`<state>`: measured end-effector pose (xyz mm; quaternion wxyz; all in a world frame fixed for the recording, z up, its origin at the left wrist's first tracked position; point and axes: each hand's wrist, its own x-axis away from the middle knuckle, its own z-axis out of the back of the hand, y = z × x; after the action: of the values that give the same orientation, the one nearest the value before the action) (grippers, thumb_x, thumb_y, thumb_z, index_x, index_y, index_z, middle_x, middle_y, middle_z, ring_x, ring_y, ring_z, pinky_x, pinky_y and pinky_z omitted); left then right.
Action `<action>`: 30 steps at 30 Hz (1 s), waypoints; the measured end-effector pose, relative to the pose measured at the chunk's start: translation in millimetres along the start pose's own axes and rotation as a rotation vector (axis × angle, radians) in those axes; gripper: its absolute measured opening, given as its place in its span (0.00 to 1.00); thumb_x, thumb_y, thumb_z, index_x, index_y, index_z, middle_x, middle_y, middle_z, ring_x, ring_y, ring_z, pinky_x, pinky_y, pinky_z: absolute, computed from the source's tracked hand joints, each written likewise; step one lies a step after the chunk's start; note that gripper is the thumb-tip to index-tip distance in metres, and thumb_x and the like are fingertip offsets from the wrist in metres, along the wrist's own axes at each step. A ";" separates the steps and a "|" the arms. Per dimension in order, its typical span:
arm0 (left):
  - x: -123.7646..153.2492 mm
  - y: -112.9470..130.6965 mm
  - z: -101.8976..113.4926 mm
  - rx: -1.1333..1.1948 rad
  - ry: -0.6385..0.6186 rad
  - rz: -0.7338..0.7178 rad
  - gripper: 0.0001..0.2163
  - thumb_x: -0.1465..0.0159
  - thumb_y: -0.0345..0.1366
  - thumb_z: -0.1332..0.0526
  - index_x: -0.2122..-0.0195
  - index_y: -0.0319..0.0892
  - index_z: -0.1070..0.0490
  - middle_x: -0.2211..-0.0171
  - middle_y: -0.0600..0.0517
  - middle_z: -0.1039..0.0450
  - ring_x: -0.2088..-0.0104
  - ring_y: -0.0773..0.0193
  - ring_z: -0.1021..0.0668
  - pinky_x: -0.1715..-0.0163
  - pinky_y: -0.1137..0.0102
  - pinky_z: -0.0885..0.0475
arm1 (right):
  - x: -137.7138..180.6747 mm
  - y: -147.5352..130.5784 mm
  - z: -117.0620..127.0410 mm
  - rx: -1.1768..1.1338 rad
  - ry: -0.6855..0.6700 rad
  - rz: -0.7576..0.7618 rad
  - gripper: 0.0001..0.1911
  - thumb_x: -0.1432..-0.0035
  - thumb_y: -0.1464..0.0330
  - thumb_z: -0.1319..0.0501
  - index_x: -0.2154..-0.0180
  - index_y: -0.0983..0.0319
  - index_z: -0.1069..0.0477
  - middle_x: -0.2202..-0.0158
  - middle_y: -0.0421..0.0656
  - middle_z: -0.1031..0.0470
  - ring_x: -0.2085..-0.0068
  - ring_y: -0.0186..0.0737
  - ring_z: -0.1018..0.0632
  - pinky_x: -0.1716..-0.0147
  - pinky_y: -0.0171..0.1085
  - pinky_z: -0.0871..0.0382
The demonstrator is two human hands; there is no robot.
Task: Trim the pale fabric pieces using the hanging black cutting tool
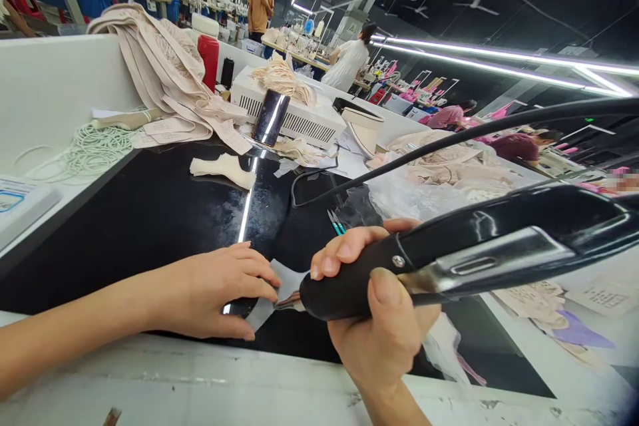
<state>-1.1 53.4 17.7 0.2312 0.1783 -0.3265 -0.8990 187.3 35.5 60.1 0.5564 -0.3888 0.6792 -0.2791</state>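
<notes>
My right hand [372,319] is closed around the grip of a black hand tool [474,249] with a metal trigger bar and a thick black cable [449,140] running up to the right. Its tip touches a small pale, thin piece of fabric [282,293] on the glossy black work surface [150,213]. My left hand [219,296] lies on that surface with fingers together, pressing down the left edge of the piece. A pair of small teal-handled snips [336,223] lies just behind my right hand.
Beige garment pieces [164,73] are heaped at the back left, beside a coil of white elastic [92,150]. A white box unit [299,113] has a phone [270,118] leaning on it. A small beige piece [222,170] lies mid-table. Other workers are at distant tables.
</notes>
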 end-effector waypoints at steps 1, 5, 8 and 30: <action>0.0 0.0 0.0 0.000 -0.001 0.001 0.24 0.42 0.30 0.28 0.45 0.49 0.27 0.42 0.48 0.26 0.41 0.51 0.27 0.39 0.57 0.36 | 0.1 0.0 -0.2 -0.003 -0.003 -0.008 0.14 0.40 0.66 0.36 0.53 0.53 0.33 0.69 0.35 0.29 0.73 0.34 0.25 0.76 0.36 0.27; -0.5 -1.1 0.7 0.007 -0.002 0.000 0.24 0.42 0.31 0.28 0.45 0.48 0.27 0.42 0.48 0.26 0.42 0.51 0.27 0.39 0.56 0.36 | 0.5 -2.1 -3.5 -0.029 0.005 -0.019 0.14 0.40 0.64 0.35 0.53 0.53 0.33 0.69 0.34 0.29 0.73 0.34 0.25 0.76 0.35 0.28; -0.3 -1.9 1.7 0.004 -0.015 -0.002 0.22 0.41 0.33 0.28 0.46 0.46 0.27 0.42 0.47 0.26 0.41 0.51 0.28 0.38 0.57 0.37 | 2.6 -5.6 -6.8 -0.064 0.004 -0.031 0.15 0.42 0.63 0.33 0.54 0.54 0.33 0.70 0.34 0.29 0.74 0.33 0.27 0.76 0.34 0.29; -0.5 -0.5 -0.9 -0.023 0.047 0.017 0.09 0.36 0.38 0.32 0.56 0.45 0.25 0.48 0.48 0.25 0.45 0.55 0.25 0.33 0.51 0.48 | -15.6 -8.3 9.1 -0.045 0.179 0.044 0.15 0.47 0.67 0.31 0.57 0.57 0.29 0.72 0.34 0.26 0.76 0.32 0.27 0.77 0.33 0.27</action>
<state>-0.5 53.6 16.7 0.2483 0.1938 -0.3122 -0.8963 199.1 44.6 73.2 0.4904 -0.3599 0.7407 -0.2852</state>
